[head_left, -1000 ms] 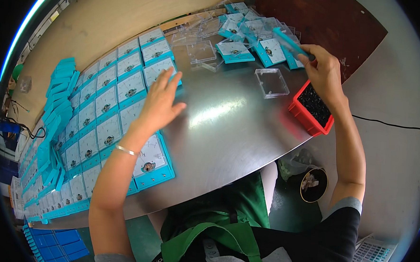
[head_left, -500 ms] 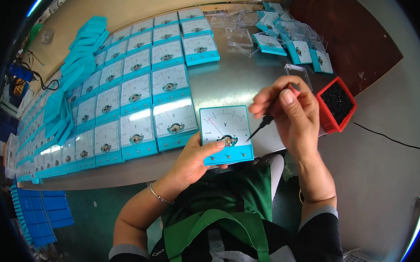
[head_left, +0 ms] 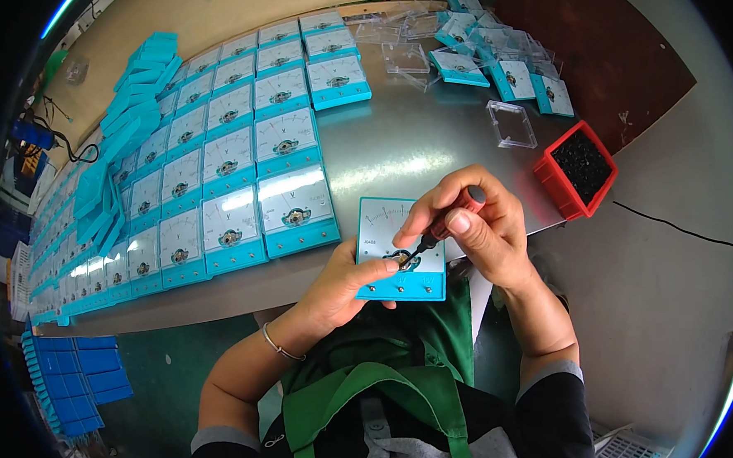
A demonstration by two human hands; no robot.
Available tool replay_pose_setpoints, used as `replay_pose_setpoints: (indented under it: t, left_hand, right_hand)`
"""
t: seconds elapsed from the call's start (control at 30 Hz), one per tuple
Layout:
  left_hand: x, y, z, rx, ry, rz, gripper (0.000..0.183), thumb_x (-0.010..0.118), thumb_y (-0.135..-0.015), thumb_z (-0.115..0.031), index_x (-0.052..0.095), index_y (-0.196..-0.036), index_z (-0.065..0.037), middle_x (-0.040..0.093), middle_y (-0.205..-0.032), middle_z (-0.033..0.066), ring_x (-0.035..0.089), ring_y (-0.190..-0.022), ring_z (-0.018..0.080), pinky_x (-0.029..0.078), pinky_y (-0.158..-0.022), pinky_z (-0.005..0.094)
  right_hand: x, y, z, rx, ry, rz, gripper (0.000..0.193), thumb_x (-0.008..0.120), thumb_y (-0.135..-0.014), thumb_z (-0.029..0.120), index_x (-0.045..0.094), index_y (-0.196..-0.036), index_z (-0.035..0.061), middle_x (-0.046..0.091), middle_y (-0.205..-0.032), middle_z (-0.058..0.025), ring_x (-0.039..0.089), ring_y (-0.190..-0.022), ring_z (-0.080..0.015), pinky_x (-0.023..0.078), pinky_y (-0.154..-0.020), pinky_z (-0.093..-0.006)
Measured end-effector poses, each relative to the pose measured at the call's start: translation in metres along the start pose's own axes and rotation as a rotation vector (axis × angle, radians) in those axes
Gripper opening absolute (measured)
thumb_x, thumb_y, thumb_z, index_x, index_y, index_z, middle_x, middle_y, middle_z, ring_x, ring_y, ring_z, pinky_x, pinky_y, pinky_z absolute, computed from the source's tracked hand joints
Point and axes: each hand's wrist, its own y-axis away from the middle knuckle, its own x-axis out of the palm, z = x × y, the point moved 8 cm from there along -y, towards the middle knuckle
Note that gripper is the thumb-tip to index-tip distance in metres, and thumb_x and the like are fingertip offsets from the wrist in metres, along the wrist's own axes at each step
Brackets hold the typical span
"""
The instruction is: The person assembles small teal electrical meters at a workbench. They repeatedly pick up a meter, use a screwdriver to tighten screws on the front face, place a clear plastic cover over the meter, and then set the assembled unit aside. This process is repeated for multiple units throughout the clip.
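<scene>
My left hand [head_left: 340, 284] grips a teal-based panel voltmeter [head_left: 401, 289] by its lower left side, the thumb lying on the face beside the metal movement. The meter has a white dial and no clear cover over it. In my right hand [head_left: 489, 235] is a screwdriver [head_left: 443, 226] with a red and black handle, held between thumb and fingers. Its dark shaft slants down to the left, and the tip is at the movement in the middle of the dial. My right fingers hide part of the dial's upper right.
Rows of similar voltmeters [head_left: 290, 145] cover the table's left, with stacked teal parts [head_left: 108, 186] on them. More meters [head_left: 514, 77] and clear covers [head_left: 406, 59] lie at the back right. A single clear cover [head_left: 511, 125] lies near a red bin [head_left: 573, 202] of small black pieces [head_left: 583, 160].
My right hand has moved left and down, bringing the screwdriver tip from beside the meter onto its movement. The view has shifted slightly.
</scene>
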Motion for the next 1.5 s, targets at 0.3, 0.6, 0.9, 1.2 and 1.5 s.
replay_pose_setpoints:
  t: [0.3,0.6,0.9,1.2,1.5]
  left_hand:
    - [0.006,-0.015,0.003,0.125,-0.212,-0.003,0.038,0.067,-0.082,-0.014,0.05,-0.112,0.001,0.061,-0.097,0.0097,0.062,-0.079,0.0167,0.054,-0.057,0.03]
    - [0.004,-0.003,0.006,0.27,-0.684,0.007,0.025,0.066,-0.083,-0.008,0.057,-0.104,0.003,0.066,-0.09,0.008,0.062,-0.08,0.0112,0.051,-0.071,0.0282]
    - [0.004,0.01,0.007,0.292,-0.599,0.147,0.03,0.067,-0.084,-0.009,0.058,-0.111,0.001,0.066,-0.098,0.0064,0.06,-0.089,0.0125,0.048,-0.08,0.0295]
    - [0.025,0.024,0.012,0.49,-0.945,0.188,0.031,0.067,-0.078,-0.006,0.058,-0.108,-0.003,0.062,-0.103,0.0129,0.063,-0.089,0.03,0.05,-0.077,0.0348]
    - [0.049,-0.009,-0.011,0.49,-1.185,0.168,0.051,0.067,-0.075,-0.008,0.051,-0.123,-0.001,0.027,-0.148,0.0198,0.041,-0.127,0.0381,0.041,-0.098,0.0409]
  right_hand:
    - [-0.064,0.009,-0.05,0.268,-0.464,-0.429,0.022,0.049,-0.095,0.016,0.05,-0.11,-0.001,0.063,-0.095,-0.0154,0.062,-0.073,-0.0201,0.052,-0.067,-0.0312]
    - [-0.208,0.004,-0.052,0.391,1.861,-0.602,0.016,0.061,-0.081,0.013,0.06,-0.089,-0.0011,0.062,-0.088,-0.0152,0.063,-0.074,-0.0317,0.05,-0.061,-0.0424]
    - [-0.114,0.032,-0.048,0.28,1.594,-0.177,0.008,0.06,-0.079,0.004,0.057,-0.084,-0.0013,0.063,-0.079,-0.0169,0.065,-0.067,-0.0318,0.051,-0.058,-0.0412]
    - [-0.09,0.094,-0.063,0.749,0.345,-0.56,0.018,0.059,-0.09,0.012,0.059,-0.089,-0.0061,0.066,-0.078,-0.0128,0.067,-0.066,-0.0158,0.043,-0.044,-0.0214]
    - [-0.222,0.075,0.07,0.519,1.823,-0.632,0.011,0.064,-0.078,0.012,0.066,-0.086,0.0055,0.066,-0.085,-0.0127,0.064,-0.078,-0.0311,0.049,-0.068,-0.0408]
